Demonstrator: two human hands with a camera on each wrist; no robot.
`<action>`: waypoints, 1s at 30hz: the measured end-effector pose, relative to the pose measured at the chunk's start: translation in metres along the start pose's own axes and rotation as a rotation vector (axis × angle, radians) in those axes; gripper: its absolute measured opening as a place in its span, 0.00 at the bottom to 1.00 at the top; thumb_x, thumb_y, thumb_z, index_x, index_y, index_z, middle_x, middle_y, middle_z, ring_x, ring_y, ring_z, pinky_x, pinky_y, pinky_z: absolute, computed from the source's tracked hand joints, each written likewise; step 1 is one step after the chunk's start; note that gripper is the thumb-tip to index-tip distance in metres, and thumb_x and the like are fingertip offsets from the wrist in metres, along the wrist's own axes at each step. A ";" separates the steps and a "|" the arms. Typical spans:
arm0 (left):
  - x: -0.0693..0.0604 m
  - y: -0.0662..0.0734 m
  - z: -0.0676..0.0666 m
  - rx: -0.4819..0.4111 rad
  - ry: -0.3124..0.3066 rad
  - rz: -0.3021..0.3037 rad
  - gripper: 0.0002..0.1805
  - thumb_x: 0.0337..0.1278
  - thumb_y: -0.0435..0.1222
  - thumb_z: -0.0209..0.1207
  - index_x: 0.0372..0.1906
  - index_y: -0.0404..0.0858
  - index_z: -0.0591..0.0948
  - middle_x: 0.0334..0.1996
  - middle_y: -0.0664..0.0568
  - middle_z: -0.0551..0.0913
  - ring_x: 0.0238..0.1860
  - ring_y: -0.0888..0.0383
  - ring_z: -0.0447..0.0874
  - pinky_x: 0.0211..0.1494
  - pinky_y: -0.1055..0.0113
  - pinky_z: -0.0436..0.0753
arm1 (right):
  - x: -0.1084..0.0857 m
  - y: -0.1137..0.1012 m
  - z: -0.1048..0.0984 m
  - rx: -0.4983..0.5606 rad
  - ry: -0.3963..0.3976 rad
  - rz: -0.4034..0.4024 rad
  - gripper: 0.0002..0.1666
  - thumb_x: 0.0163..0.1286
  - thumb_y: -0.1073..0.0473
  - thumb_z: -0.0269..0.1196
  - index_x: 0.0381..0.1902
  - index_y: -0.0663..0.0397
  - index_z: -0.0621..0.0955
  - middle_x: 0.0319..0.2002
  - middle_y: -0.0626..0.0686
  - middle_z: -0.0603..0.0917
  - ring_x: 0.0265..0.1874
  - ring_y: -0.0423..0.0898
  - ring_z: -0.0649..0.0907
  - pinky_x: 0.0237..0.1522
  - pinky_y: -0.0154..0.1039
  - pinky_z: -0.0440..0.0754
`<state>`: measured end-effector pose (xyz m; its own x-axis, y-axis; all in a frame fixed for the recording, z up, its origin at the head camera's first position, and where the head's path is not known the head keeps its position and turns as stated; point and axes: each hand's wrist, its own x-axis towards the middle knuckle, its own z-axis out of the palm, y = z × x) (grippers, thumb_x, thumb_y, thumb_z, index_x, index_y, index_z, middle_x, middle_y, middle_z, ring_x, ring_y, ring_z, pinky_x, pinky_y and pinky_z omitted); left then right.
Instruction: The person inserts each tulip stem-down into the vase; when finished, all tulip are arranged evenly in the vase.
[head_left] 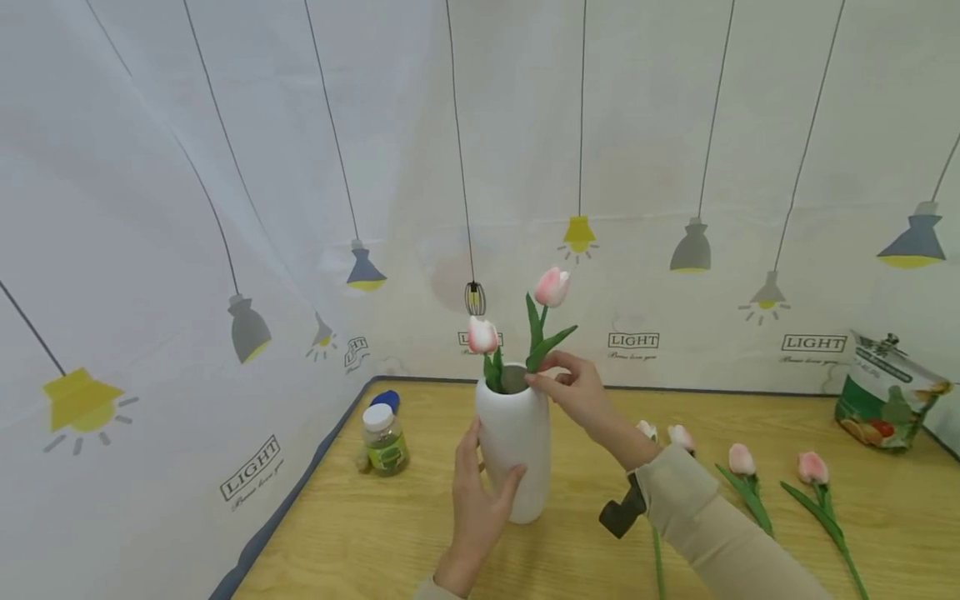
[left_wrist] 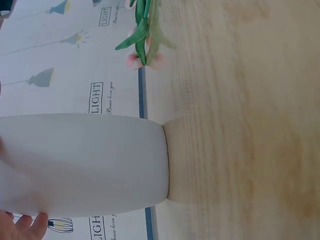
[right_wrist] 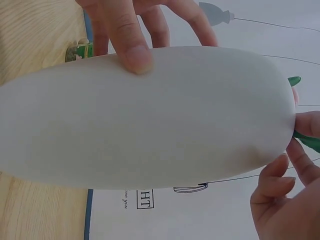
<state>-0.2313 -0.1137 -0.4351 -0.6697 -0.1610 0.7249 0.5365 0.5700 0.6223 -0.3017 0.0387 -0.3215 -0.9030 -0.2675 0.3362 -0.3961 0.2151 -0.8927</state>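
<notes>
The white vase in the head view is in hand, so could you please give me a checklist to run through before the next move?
1. White vase upright: ok, its base stands on the wooden table.
2. Vase steadied: ok, the left hand holds its side.
3. Higher tulip gripped: ok, the right hand pinches it at the rim.
4. Lower tulip in the vase: ok, it sits at the left of the mouth in the head view.
5. Stem depth: cannot tell, the vase hides it.
6. Loose tulips clear of the right sleeve: cannot tell, the sleeve hides parts of some.
</notes>
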 end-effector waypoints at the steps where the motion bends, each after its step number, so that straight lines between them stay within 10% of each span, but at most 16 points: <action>1: 0.000 0.000 0.000 0.002 -0.001 -0.001 0.43 0.46 0.42 0.63 0.67 0.43 0.54 0.58 0.45 0.65 0.56 0.48 0.68 0.43 0.57 0.81 | 0.000 0.000 -0.001 0.002 -0.004 0.010 0.14 0.57 0.54 0.61 0.39 0.55 0.77 0.32 0.51 0.75 0.13 0.37 0.65 0.18 0.31 0.66; 17: 0.000 0.000 0.001 0.031 0.037 0.001 0.44 0.43 0.41 0.65 0.66 0.41 0.55 0.57 0.43 0.67 0.54 0.50 0.69 0.42 0.59 0.81 | -0.009 0.005 -0.019 0.091 -0.004 -0.017 0.20 0.59 0.55 0.60 0.49 0.53 0.74 0.43 0.57 0.76 0.17 0.37 0.72 0.20 0.30 0.73; 30: -0.002 -0.003 0.004 0.008 0.031 0.019 0.44 0.43 0.41 0.65 0.66 0.40 0.56 0.56 0.43 0.67 0.55 0.48 0.70 0.41 0.57 0.81 | -0.051 0.052 -0.098 0.149 0.192 0.016 0.14 0.62 0.57 0.57 0.47 0.43 0.74 0.29 0.39 0.77 0.12 0.34 0.67 0.12 0.31 0.65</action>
<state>-0.2341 -0.1121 -0.4397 -0.6430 -0.1753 0.7456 0.5445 0.5800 0.6059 -0.2924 0.1557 -0.3554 -0.9296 -0.0790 0.3599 -0.3654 0.0729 -0.9280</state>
